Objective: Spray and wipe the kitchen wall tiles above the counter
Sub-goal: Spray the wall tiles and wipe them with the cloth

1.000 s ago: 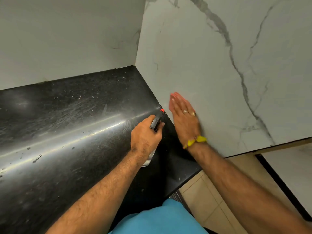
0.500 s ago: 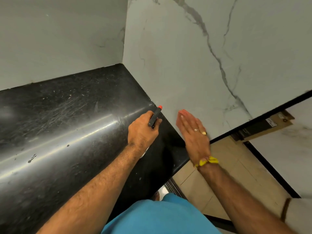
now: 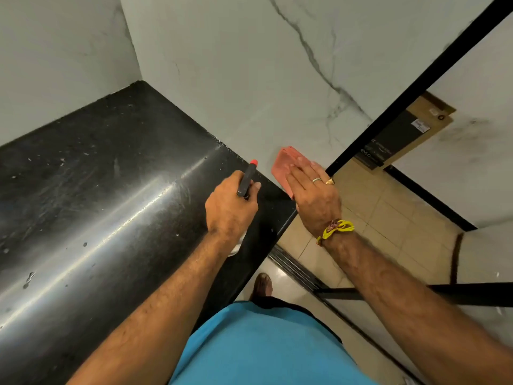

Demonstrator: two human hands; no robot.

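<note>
My left hand (image 3: 230,209) grips a spray bottle (image 3: 247,177) with a black trigger head and red nozzle tip, held over the black counter (image 3: 111,190); the clear bottle body is mostly hidden below my wrist. My right hand (image 3: 313,195) lies flat with straight fingers on a pink sponge cloth (image 3: 283,168), near the lower end of the white marble wall tile (image 3: 249,79). Whether the cloth touches the tile is unclear. The nozzle points toward the tile.
The counter ends at a corner near my hands. A second white tile wall (image 3: 55,51) rises behind the counter. Beige floor tiles (image 3: 374,218), a black door frame (image 3: 416,84) and a cardboard box (image 3: 405,132) lie to the right. My foot (image 3: 262,284) stands below the counter edge.
My right hand slid down and right along the tile to its lower end, and the pink cloth under it now shows. My left hand kept its grip on the spray bottle.
</note>
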